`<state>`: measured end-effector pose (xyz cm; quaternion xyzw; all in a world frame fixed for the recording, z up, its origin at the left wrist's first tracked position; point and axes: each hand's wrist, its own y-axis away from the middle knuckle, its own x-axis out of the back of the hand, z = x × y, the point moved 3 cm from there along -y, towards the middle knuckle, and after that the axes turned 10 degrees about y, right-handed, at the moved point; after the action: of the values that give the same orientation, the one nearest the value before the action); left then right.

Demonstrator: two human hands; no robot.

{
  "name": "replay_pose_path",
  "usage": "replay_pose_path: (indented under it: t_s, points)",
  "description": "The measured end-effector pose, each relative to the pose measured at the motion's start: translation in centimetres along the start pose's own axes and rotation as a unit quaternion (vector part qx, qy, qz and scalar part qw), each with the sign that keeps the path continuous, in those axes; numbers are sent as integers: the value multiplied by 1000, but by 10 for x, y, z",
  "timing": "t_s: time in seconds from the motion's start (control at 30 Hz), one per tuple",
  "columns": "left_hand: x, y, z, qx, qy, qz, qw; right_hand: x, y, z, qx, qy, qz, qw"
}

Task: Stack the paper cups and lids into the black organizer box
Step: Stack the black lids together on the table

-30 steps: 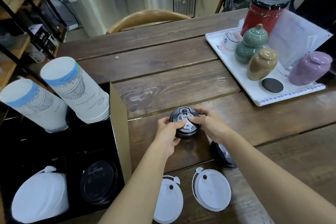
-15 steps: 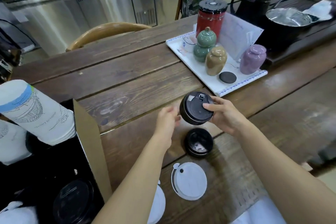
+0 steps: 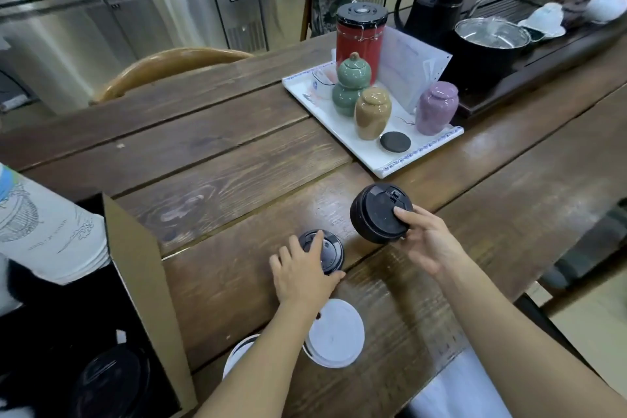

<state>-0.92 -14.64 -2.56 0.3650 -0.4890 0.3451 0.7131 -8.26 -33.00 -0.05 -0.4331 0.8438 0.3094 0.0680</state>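
Note:
My right hand point(image 3: 425, 241) holds a stack of black lids point(image 3: 378, 214) tilted on its side above the wooden table, thumb on its top face. My left hand point(image 3: 300, 271) lies over a second black lid stack point(image 3: 330, 253) resting on the table, fingers curled round its rim. Two white lids lie near the table's front edge: one point(image 3: 337, 336) just behind my left wrist, the other point(image 3: 237, 351) partly hidden by my forearm. The black organizer box point(image 3: 142, 268) stands at the left with a stack of printed paper cups point(image 3: 47, 231) leaning in it and a black lid point(image 3: 112, 380) low inside.
A white tray point(image 3: 342, 132) at the back right carries a red canister point(image 3: 360, 41), green, tan and purple jars and a black disc. Beyond it are a dark tea tray with a kettle point(image 3: 437, 10) and a metal bowl. A wooden chair back point(image 3: 169, 66) rises behind the table.
My right hand has carried its black lid stack up and to the right. My left hand has come down onto the other black lid stack on the table. The view has swung right.

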Motion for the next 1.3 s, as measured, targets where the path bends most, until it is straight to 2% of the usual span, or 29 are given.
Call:
replay_pose_path:
  t_s: [0.07,0.13,0.2,0.23,0.27,0.3,0.37,0.4,0.43,0.5,0.57,0.7,0.83,0.97,1.07,1.3]
  points:
    - [1,2,-7,30,-7,1,1000,-5,1,5,-7,3,-5,1000]
    - [2,2,-12,34,37,-15,999,-14,1,11,-17,22,-13,1000]
    - [10,6,-17,41,142,26,989,-25,1,16,-29,38,-25,999]
    - [15,6,-23,57,232,78,968,-30,0,18,-34,49,-32,998]
    - [22,7,-29,89,341,120,928,-36,0,20,-37,66,-38,996]
    - [26,7,-35,129,450,136,873,-42,-1,21,-39,86,-46,994]
    - [34,6,-40,202,608,107,760,-53,-2,23,-40,118,-71,990]
    - [38,4,-38,227,655,74,717,-59,-3,24,-40,130,-83,987]
    - [42,3,-34,241,690,39,682,-64,-3,25,-39,141,-93,985]
    - [47,2,-24,240,723,-17,648,-73,-4,27,-31,165,-99,981]
    - [50,3,-20,221,723,-24,654,-78,-7,28,-14,193,-93,977]
    - [43,1,-27,189,672,6,716,-82,-13,32,9,292,-85,953]
    - [35,3,-30,202,613,6,764,-82,-18,39,18,364,-82,928]
    - [24,3,-32,219,591,-24,776,-77,-20,47,19,404,-84,911]
    - [14,2,-36,243,598,-59,761,-74,-21,53,7,433,-97,896]
    - [13,-7,-30,336,673,-94,652,-76,-25,54,-76,432,-78,895]
